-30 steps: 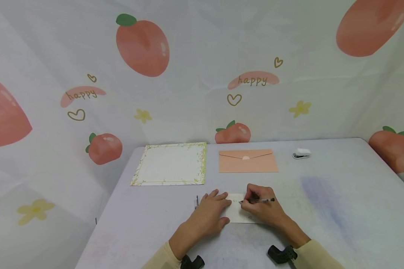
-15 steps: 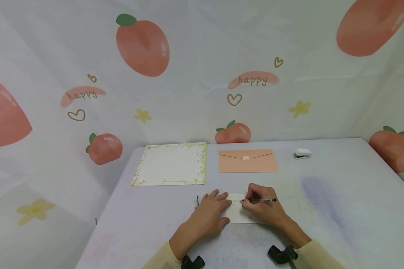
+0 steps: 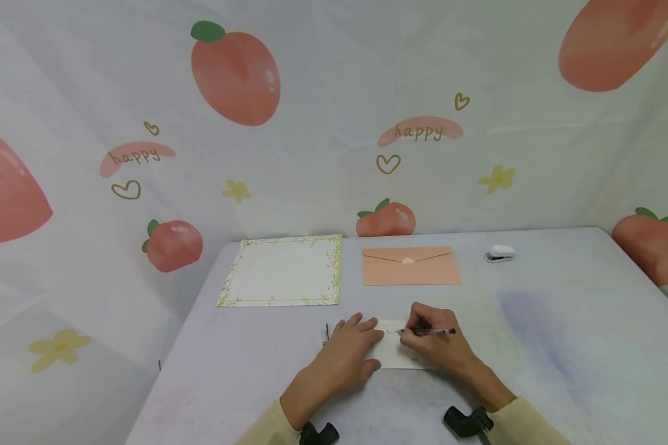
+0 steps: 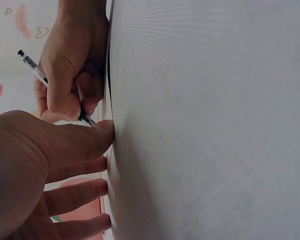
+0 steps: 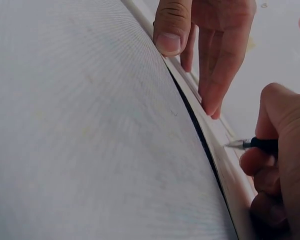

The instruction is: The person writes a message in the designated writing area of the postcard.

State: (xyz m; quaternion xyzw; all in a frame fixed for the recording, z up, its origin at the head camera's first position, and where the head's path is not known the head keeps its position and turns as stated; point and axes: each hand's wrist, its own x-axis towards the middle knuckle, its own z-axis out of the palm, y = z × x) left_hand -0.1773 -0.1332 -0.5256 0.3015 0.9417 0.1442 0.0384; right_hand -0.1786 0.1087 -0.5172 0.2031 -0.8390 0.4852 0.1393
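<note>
A small cream card [image 3: 392,355] lies on the table in front of me, with a short row of small marks near its upper left. My right hand [image 3: 436,343] pinches a pen [image 3: 436,332], its tip at the end of that row. In the right wrist view the pen's metal tip [image 5: 235,145] meets the card. My left hand [image 3: 347,349] rests with spread fingers on the card's left edge. Its thumb [image 4: 97,140] presses the near edge in the left wrist view. Part of the card is hidden under the right hand.
A sheet with a floral border [image 3: 289,272] lies at the back left. Beside it is a peach envelope [image 3: 412,267], and farther right a white stapler [image 3: 500,253]. A thin dark-tipped object [image 3: 326,332] shows partly behind the left hand. Behind the table [image 3: 590,334] hangs a fruit-print cloth [image 3: 323,123].
The right hand and pen have shifted slightly right along the row of marks, which looks a little longer. The left hand stays in place on the card.
</note>
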